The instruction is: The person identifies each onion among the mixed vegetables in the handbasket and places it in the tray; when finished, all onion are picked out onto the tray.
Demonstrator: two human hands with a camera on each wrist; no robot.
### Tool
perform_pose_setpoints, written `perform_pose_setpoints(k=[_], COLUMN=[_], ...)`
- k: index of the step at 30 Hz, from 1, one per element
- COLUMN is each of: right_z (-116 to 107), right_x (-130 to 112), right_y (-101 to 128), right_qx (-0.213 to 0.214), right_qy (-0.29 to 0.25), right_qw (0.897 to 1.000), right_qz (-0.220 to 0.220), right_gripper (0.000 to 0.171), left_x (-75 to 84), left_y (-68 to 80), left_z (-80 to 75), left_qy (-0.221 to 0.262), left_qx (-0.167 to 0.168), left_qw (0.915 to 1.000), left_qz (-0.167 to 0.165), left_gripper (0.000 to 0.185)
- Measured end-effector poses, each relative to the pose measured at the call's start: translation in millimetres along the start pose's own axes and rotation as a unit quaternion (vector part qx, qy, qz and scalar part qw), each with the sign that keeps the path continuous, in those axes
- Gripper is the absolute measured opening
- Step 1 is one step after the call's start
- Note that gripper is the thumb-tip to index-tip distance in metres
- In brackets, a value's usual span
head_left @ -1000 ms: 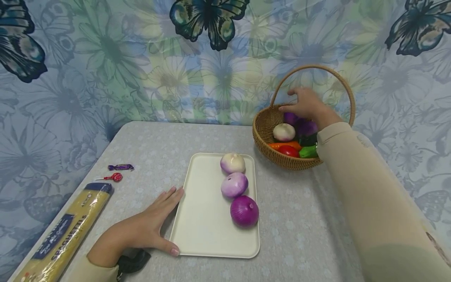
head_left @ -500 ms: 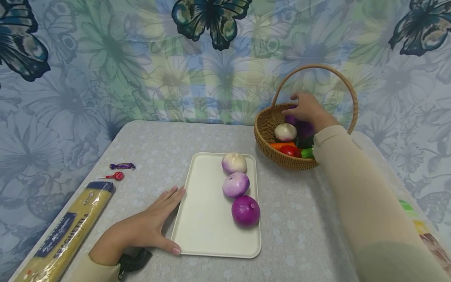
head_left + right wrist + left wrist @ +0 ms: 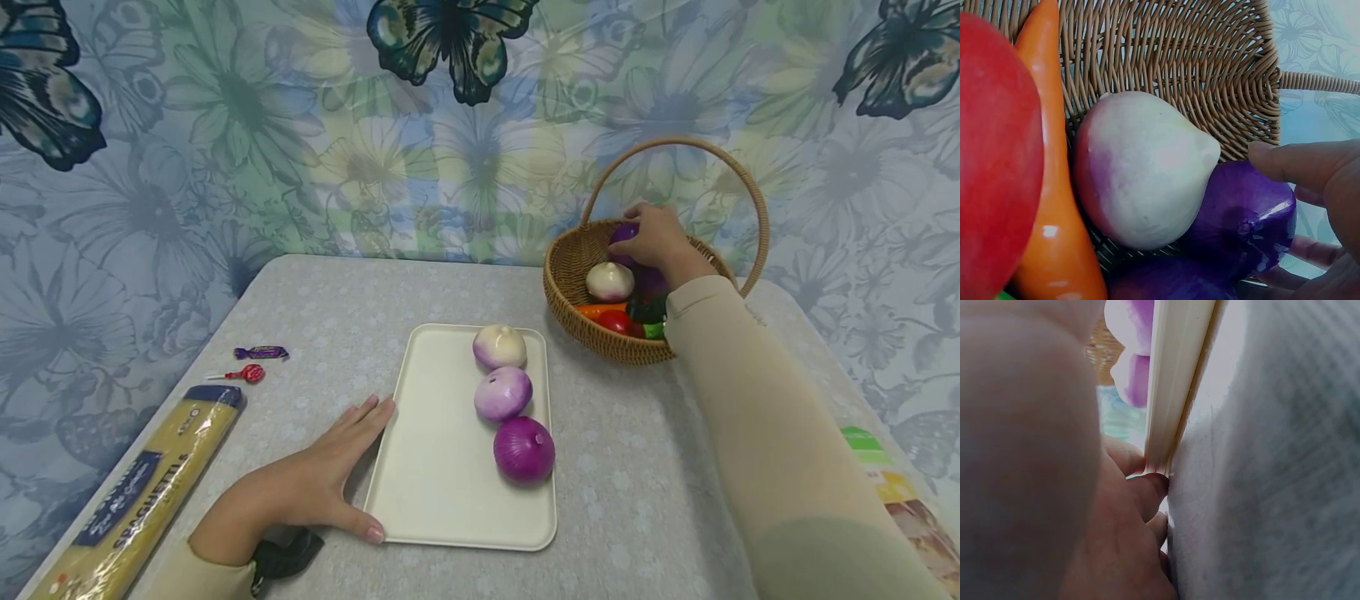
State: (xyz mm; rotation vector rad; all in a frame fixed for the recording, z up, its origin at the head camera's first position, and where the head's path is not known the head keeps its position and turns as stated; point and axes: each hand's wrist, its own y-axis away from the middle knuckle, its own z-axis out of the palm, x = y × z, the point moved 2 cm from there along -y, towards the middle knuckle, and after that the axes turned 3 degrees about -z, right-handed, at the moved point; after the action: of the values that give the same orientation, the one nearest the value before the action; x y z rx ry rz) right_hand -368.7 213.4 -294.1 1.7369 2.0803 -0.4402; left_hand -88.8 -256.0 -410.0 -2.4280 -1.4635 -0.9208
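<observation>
The desk (image 3: 315,333) is covered in a pale grey patterned cloth. A cream tray (image 3: 442,467) lies at its middle and serves as the landmark. Far left of the tray lies a long yellow spaghetti packet (image 3: 135,500). Beyond the tray's far right corner stands a wicker basket (image 3: 570,275) with a hoop handle. The left hand (image 3: 300,492) lies flat on the desk, fingers straight and relaxed, touching the tray's left edge and holding nothing. The right hand (image 3: 656,237) reaches into the basket, and its grip curls round a dark purple onion (image 3: 1247,219) there. Just beside that onion in the basket sit a pale onion (image 3: 1141,194), a red tomato (image 3: 997,169) and an orange carrot (image 3: 1060,219). On the tray's right side three onions stand in a row: a purple onion (image 3: 523,450) nearest, a pale purple onion (image 3: 502,393) in the middle, a whitish onion (image 3: 499,347) farthest. Left of the tray, beyond the spaghetti, lie a red lollipop (image 3: 243,374) and a purple wrapped sweet (image 3: 260,353).
</observation>
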Motion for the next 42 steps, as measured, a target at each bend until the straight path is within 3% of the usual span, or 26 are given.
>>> perform_pose_setpoints(k=[17, 35, 42], right_z=[4.1, 3.8, -0.4], right_x=[12.2, 15.3, 8.7], right_y=[-1.6, 0.4, 0.5], right_qx=[0.008, -0.005, 0.025], right_qy=[0.007, -0.003, 0.004], right_qw=[1.000, 1.000, 1.000], right_qz=[-0.024, -0.006, -0.013], right_gripper=[0.064, 0.062, 0.059], left_x=[0.6, 1.0, 0.5], left_y=[0.5, 2.3, 2.0], left_z=[-0.2, 0.0, -0.2], left_qy=[0.000, -0.001, -0.002], left_qx=[0.003, 0.002, 0.002], left_qw=[0.9999, 1.0000, 1.0000], left_qz=[0.010, 0.000, 0.002], left_gripper=[0.151, 0.153, 0.152])
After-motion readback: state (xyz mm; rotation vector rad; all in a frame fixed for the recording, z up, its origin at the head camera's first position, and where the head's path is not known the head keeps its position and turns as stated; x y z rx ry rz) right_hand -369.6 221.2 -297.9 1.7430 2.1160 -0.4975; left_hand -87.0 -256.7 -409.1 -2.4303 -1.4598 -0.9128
